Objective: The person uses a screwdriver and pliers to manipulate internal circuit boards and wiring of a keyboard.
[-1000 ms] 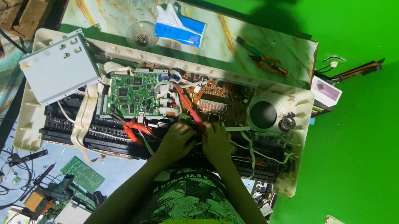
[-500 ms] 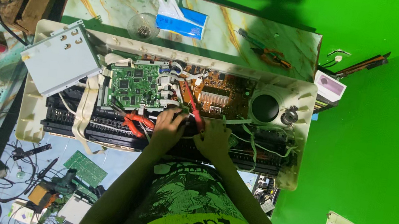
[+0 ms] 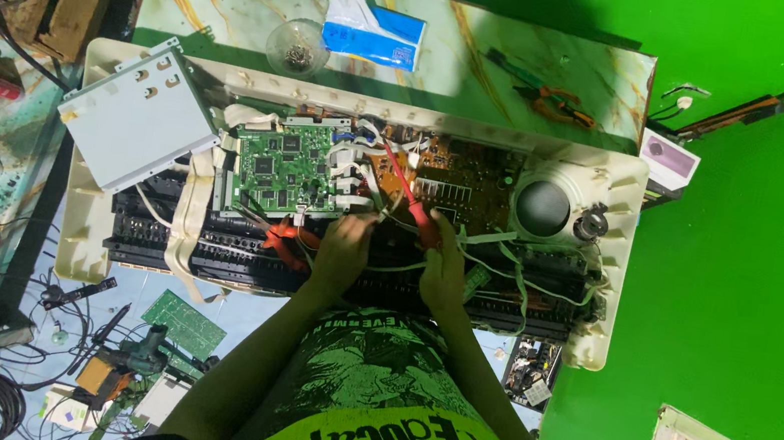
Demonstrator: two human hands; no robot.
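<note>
Right hand grips slim red-handled screwdriver, apparently over brown circuit board.

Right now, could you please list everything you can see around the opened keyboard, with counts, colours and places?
Keyboard casing: one, cream, opened, centre.
Green circuit board: one, inside casing, left of middle.
Brown circuit board: one, inside casing, right of middle.
Metal cover plate: one, grey, over casing's left end.
Speaker: one, dark, casing's right end.
Screwdriver: one, red handle, in right hand.
Glass bowl: one, clear, on marble top.
Tissue pack: one, blue and white, marble top.
Pliers: one, orange-handled, marble top right.
Loose board: one, green, floor.
Left hand: among the wires.
Right hand: grips screwdriver.
</note>
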